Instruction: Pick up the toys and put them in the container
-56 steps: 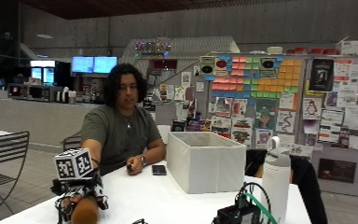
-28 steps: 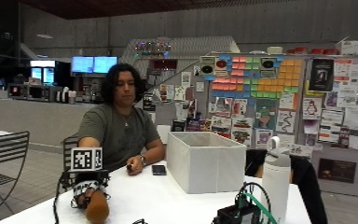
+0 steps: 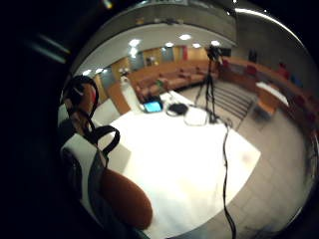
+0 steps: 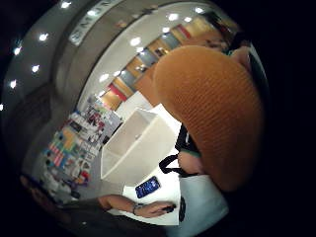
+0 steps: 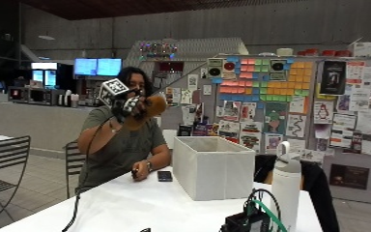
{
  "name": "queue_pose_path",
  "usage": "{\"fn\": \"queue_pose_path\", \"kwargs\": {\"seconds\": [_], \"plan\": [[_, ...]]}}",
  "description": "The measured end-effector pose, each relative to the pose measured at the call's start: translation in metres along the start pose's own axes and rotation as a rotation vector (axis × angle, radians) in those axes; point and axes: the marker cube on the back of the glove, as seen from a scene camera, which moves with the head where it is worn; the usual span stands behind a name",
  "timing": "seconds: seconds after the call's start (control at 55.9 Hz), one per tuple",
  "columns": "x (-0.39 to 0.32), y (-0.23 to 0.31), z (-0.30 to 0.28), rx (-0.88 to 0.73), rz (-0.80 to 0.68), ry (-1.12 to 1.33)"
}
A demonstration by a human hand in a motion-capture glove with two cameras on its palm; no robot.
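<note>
Outside view: gloved right hand [image 5: 129, 105] raised to head height, upper left of centre of the frame, fingers curled round an orange-brown plush toy [image 5: 146, 110]. Toy elongated and rounded, long axis tilted, one end up toward the right near the face, the other end down toward the left below the hand; held well above the tabletop [image 5: 140, 205] and to the left of the container [image 5: 212, 166]. Container: white, box-shaped, fabric-like walls, open top, standing on the tabletop at centre frame. Bare left hand [image 5: 138, 171] resting on the tabletop just left of a dark phone [image 5: 165, 176], phone lying flat beside the container. White bottle [image 5: 286, 188] with a loop handle upright at lower right, dark device with green cabling [image 5: 253, 220] in front of it.

Thumb-side palm view: toy [image 4: 212, 116] filling the right half, surface finely knitted or ribbed, dome-shaped end; container [image 4: 136, 145] seen from above, interior pale; phone [image 4: 147, 186] on the tabletop beside it.

Little-finger-side palm view: rounded toy end [image 3: 127, 199] at lower left, white tabletop [image 3: 184, 164] beyond.
</note>
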Motion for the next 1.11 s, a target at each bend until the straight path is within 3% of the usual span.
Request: {"fn": "queue_pose_path", "kwargs": {"seconds": [0.072,0.232,0.393,0.536,0.715,1.001,1.108], "plan": [[-0.040,-0.025,-0.006,0.067,-0.118,-0.042],[-0.123,-0.106,0.032,0.014,-0.222,-0.292],[-0.171,-0.136,0.096,-0.051,-0.265,-0.219],[-0.182,-0.145,0.161,-0.199,-0.251,-0.211],[-0.202,-0.136,0.201,-0.325,-0.239,-0.269],[-0.209,-0.116,0.226,-0.671,-0.169,-0.372],[-0.205,-0.107,0.212,-0.678,-0.194,-0.353]]}}
